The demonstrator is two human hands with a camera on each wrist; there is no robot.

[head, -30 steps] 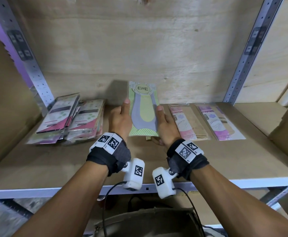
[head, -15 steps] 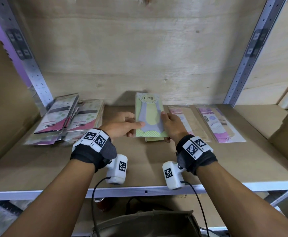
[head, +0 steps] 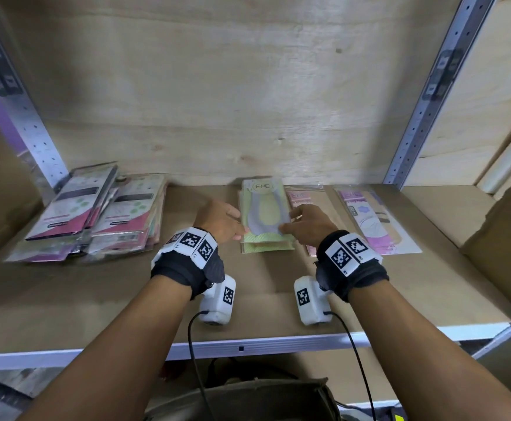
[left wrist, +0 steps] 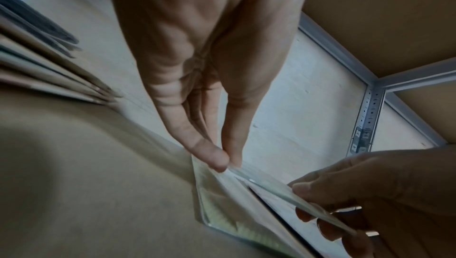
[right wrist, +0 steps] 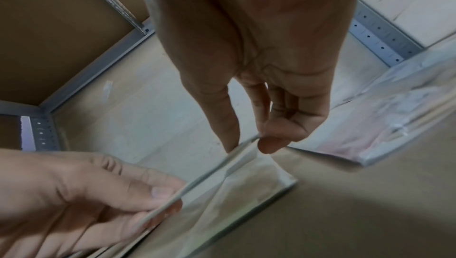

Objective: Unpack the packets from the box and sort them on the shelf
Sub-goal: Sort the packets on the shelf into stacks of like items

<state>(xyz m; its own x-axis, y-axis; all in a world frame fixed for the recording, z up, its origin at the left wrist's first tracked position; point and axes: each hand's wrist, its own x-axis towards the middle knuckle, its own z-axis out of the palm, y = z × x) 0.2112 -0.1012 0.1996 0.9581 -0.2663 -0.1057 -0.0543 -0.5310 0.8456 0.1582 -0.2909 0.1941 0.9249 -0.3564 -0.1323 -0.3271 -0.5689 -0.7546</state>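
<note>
Two hands share one green packet (head: 264, 212), each pinching a side edge so the thin sleeve stays flat and square while it hangs just over the green pile (head: 266, 246) on the shelf board (head: 96, 299). The left hand (head: 219, 220) nips the packet's left edge between thumb and fingertips (left wrist: 214, 157); the right hand (head: 307, 224) does likewise on the right edge, thumb above and fingers (right wrist: 271, 145) beneath. Holding by the edges probably lets it be lined up and dropped cleanly onto matching ones. Sorting runs by colour: a pink packet (head: 302, 205) just right of the pile, a purple packet (head: 372, 220) beyond it, and dark-and-pink packets (head: 90, 211) heaped well apart at the left.
</note>
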